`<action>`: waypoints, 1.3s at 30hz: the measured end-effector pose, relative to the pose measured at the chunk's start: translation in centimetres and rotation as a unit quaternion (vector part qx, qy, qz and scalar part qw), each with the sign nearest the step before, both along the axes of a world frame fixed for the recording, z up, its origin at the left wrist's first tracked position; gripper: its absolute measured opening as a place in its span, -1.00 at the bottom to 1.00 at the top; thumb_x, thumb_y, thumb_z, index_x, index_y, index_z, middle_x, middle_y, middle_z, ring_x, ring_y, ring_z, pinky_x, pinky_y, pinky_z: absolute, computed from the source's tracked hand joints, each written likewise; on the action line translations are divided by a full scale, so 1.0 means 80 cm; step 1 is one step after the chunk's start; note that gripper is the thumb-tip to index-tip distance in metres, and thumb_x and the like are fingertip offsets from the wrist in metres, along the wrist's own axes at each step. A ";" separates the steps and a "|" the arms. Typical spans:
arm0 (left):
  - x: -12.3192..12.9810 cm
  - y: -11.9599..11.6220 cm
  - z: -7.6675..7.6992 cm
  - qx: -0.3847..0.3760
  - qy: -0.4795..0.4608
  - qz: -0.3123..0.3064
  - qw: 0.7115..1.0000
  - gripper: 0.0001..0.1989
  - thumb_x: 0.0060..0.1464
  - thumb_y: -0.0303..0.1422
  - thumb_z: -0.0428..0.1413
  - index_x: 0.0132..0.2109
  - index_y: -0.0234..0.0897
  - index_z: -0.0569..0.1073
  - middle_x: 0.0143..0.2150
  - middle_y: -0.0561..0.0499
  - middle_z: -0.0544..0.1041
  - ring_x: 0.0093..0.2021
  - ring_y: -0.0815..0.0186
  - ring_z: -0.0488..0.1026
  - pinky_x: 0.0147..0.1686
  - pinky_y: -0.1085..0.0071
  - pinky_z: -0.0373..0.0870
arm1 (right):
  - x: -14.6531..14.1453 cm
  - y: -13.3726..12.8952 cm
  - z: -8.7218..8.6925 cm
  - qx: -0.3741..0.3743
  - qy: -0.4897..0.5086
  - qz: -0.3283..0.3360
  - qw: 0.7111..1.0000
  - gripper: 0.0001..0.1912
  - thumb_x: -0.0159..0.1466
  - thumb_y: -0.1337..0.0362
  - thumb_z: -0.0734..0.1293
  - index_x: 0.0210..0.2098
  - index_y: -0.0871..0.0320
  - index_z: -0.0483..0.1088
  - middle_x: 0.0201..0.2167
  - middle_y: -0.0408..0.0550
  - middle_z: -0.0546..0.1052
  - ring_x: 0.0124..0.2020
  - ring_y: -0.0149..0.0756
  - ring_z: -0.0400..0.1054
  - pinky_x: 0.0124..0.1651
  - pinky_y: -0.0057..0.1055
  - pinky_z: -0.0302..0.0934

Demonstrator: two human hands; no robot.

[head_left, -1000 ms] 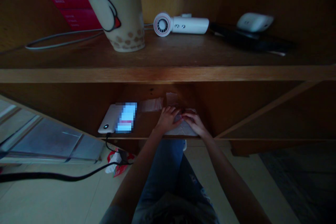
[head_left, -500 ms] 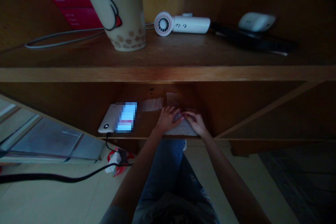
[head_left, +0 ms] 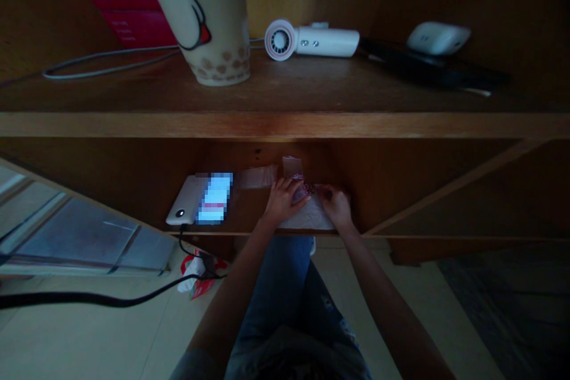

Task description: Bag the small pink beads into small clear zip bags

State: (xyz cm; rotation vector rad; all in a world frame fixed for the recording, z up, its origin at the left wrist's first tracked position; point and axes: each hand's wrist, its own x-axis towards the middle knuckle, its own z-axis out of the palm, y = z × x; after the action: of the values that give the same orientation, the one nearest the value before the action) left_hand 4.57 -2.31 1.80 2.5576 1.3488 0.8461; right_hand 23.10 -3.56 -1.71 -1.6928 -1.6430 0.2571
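Observation:
On the lower shelf, my left hand [head_left: 284,200] curls its fingers and thumb around a small see-through packet [head_left: 299,192]. Small dark reddish bead-like pieces [head_left: 308,189] show at the packet's right side, between my hands. My right hand [head_left: 336,206] is closed in a pinch just right of them, and what its fingertips hold is too small to make out. Beneath both hands lies a white sheet [head_left: 312,218]. Behind my left hand is a small clear zip bag [head_left: 292,165], and more clear plastic bags [head_left: 258,177] lie to its left.
Left of my hands lie a white power bank [head_left: 181,200] with a black cable and a phone [head_left: 214,199] with a blurred screen. The upper shelf [head_left: 303,124] overhangs, carrying a bubble-tea cup [head_left: 218,29], a handheld fan [head_left: 312,40] and a white case [head_left: 439,38].
My right hand has drawn slightly right, away from my left, and its fingers have curled into a pinch. The reddish pieces between the hands now show. My left hand stays nearly in place.

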 end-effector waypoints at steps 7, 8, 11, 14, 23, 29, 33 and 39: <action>0.000 0.000 -0.001 -0.005 -0.002 0.000 1.000 -0.55 0.08 -0.06 -0.05 0.06 -0.16 0.32 -0.03 -0.04 0.39 0.00 0.17 0.24 0.01 0.16 0.14 | -0.001 -0.001 0.002 0.009 0.005 -0.010 1.000 -0.81 0.14 0.28 0.21 -0.34 0.11 0.45 -0.35 -0.03 0.53 -0.31 -0.22 0.39 -0.17 -0.26 0.23; 0.000 0.000 -0.001 -0.004 -0.001 0.001 1.000 -0.55 0.08 -0.06 -0.05 0.05 -0.16 0.32 -0.03 -0.04 0.39 0.00 0.16 0.24 0.01 0.17 0.15 | -0.001 -0.002 0.003 0.015 0.009 -0.009 1.000 -0.81 0.14 0.27 0.21 -0.35 0.12 0.45 -0.35 -0.02 0.52 -0.30 -0.22 0.39 -0.16 -0.26 0.23; 0.000 0.000 -0.001 0.003 0.009 0.000 1.000 -0.55 0.08 -0.05 -0.05 0.04 -0.18 0.33 -0.03 -0.06 0.39 -0.01 0.15 0.24 0.00 0.17 0.15 | -0.003 -0.004 0.010 0.032 0.035 0.018 0.999 -0.80 0.17 0.24 0.21 -0.33 0.12 0.45 -0.34 -0.01 0.52 -0.30 -0.23 0.38 -0.17 -0.28 0.23; 0.001 0.000 -0.001 0.005 0.025 -0.005 1.000 -0.54 0.09 -0.04 -0.07 0.03 -0.19 0.34 -0.05 -0.07 0.40 -0.03 0.15 0.25 -0.02 0.17 0.17 | -0.006 -0.009 0.021 0.039 0.059 0.079 0.994 -0.81 0.19 0.23 0.21 -0.33 0.12 0.44 -0.32 -0.02 0.51 -0.27 -0.25 0.37 -0.17 -0.30 0.22; 0.003 -0.002 0.002 0.007 0.045 -0.026 0.999 -0.56 0.11 -0.06 -0.09 0.03 -0.20 0.33 -0.07 -0.08 0.39 -0.03 0.16 0.26 -0.03 0.18 0.18 | -0.011 -0.016 0.026 0.006 0.108 0.166 0.980 -0.83 0.20 0.23 0.22 -0.32 0.10 0.43 -0.28 -0.07 0.50 -0.22 -0.28 0.37 -0.16 -0.33 0.22; 0.002 0.000 0.000 0.004 0.049 -0.035 0.998 -0.58 0.11 -0.06 -0.09 0.00 -0.19 0.35 -0.06 -0.07 0.39 -0.02 0.17 0.26 -0.02 0.18 0.18 | -0.011 -0.015 0.026 -0.005 0.139 0.207 0.968 -0.84 0.22 0.21 0.21 -0.32 0.08 0.41 -0.31 -0.10 0.50 -0.22 -0.29 0.37 -0.15 -0.36 0.22; 0.001 0.001 0.000 0.001 0.052 -0.040 0.998 -0.59 0.11 -0.07 -0.10 -0.01 -0.19 0.35 -0.06 -0.07 0.39 -0.03 0.17 0.26 -0.02 0.18 0.17 | -0.011 -0.013 0.027 -0.014 0.137 0.232 0.963 -0.84 0.23 0.22 0.20 -0.31 0.08 0.40 -0.32 -0.11 0.50 -0.23 -0.30 0.37 -0.14 -0.36 0.21; 0.002 0.001 0.000 0.001 0.052 -0.034 0.998 -0.57 0.11 -0.05 -0.10 0.00 -0.20 0.35 -0.04 -0.07 0.38 -0.03 0.17 0.26 -0.02 0.19 0.18 | -0.008 -0.010 0.015 -0.021 0.128 0.248 0.960 -0.81 0.23 0.27 0.19 -0.22 0.04 0.41 -0.22 -0.11 0.49 -0.15 -0.28 0.35 -0.05 -0.29 0.19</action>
State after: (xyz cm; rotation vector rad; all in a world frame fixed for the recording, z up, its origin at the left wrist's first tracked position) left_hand 4.73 -2.26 1.79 2.6662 1.2810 0.7136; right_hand 22.47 -4.32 -0.49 -1.1882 -1.8444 0.7266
